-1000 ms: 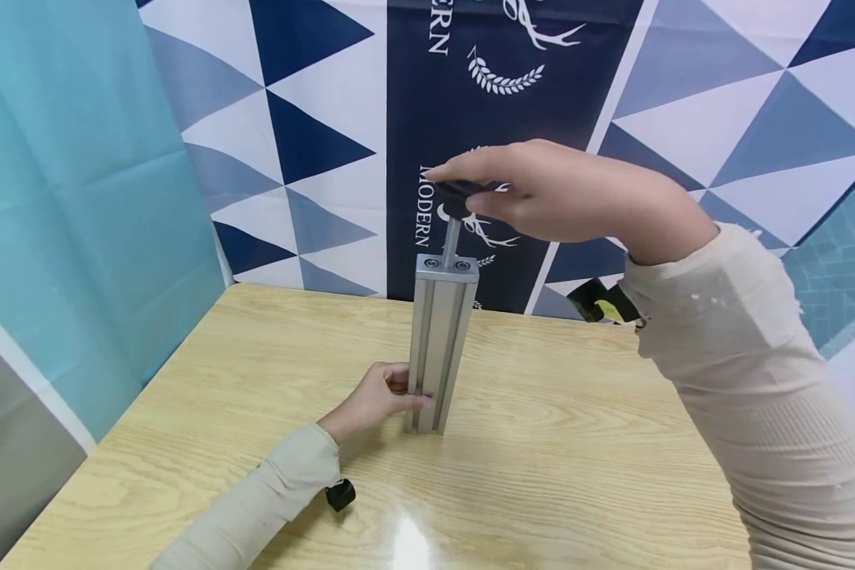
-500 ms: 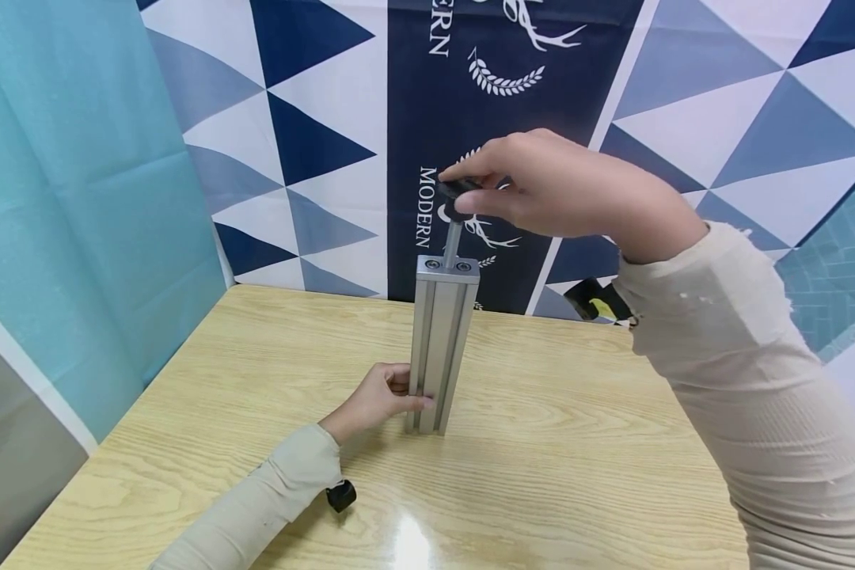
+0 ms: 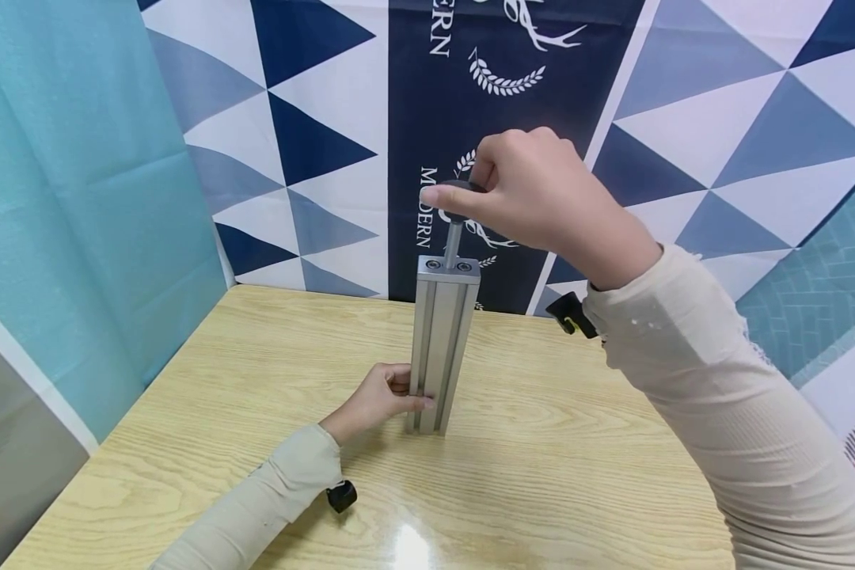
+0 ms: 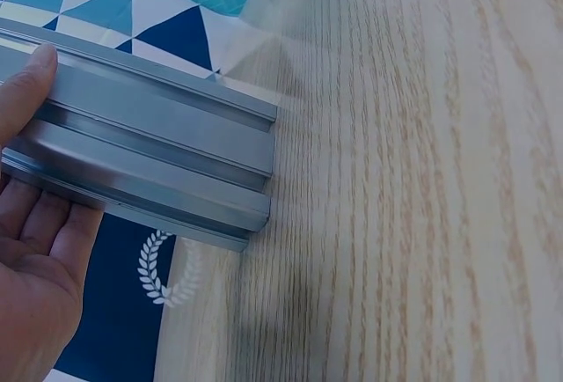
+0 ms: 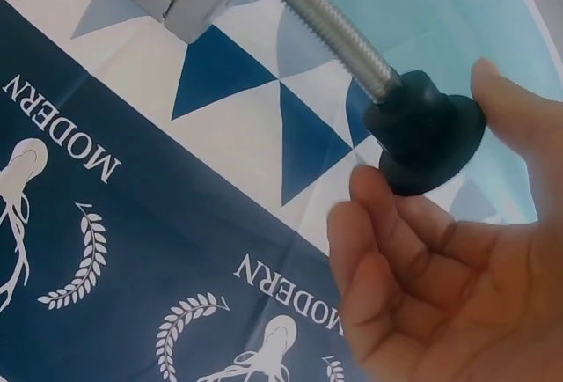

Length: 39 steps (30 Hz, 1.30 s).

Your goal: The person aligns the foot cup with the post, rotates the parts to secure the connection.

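Observation:
An aluminium extrusion profile (image 3: 438,340) stands upright on the wooden table. My left hand (image 3: 374,400) grips it low down, thumb across the near face and fingers on the far side. In the left wrist view the grooves of the profile (image 4: 167,127) show clearly. From the end plate (image 3: 449,273), which has two screws, rises a threaded rod (image 5: 330,25) topped by a black levelling foot (image 5: 427,135). My right hand (image 3: 541,194) pinches the rim of this foot, with the thumb on one side and curled fingers on the other.
The wooden tabletop (image 3: 577,443) spreads around the profile. A patterned cloth (image 3: 313,119) hangs behind it, and a teal cloth (image 3: 78,198) on the left. Black wrist mounts sit on both sleeves.
My right hand has twisted at the foot: the thumb has swung left across its front and the fingers have curled behind. The wrist has shifted left. The left hand and profile hold still.

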Each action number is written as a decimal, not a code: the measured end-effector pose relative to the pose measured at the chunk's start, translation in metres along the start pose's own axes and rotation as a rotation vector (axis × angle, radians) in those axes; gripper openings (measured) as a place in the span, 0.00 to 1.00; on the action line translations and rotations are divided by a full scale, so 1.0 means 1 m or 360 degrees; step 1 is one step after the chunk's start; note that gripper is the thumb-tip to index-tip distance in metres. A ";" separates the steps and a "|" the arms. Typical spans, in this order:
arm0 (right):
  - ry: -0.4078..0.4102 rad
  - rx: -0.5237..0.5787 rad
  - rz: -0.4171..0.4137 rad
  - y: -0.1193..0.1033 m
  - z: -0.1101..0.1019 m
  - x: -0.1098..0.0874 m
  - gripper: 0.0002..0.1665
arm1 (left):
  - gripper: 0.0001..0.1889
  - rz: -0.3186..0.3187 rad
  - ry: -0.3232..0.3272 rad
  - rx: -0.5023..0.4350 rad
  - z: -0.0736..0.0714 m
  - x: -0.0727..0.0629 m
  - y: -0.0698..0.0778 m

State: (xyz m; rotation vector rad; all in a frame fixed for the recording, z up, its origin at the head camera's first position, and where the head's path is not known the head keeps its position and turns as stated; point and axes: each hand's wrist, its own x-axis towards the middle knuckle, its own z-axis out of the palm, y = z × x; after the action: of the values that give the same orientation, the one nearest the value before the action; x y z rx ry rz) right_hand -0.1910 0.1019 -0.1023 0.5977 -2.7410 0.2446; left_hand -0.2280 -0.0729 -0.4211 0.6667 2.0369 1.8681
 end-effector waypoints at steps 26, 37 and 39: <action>-0.0511 0.0097 -0.0665 0.021 -0.017 0.001 0.27 | 0.25 -0.0009 0.0009 0.0002 0.001 0.000 -0.001; -0.0377 0.0036 -0.0632 0.017 -0.016 0.004 0.23 | 0.25 -0.0011 0.0009 0.0015 0.001 0.001 0.000; -0.0318 0.0026 -0.0537 0.014 -0.014 0.003 0.21 | 0.25 -0.0011 0.0009 0.0018 0.001 0.000 0.000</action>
State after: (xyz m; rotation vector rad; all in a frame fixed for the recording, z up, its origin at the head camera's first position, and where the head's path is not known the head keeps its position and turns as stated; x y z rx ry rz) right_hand -0.1959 0.1166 -0.0893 1.1277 -2.7649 0.1315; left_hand -0.2282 -0.0722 -0.4215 0.6570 2.0526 1.8578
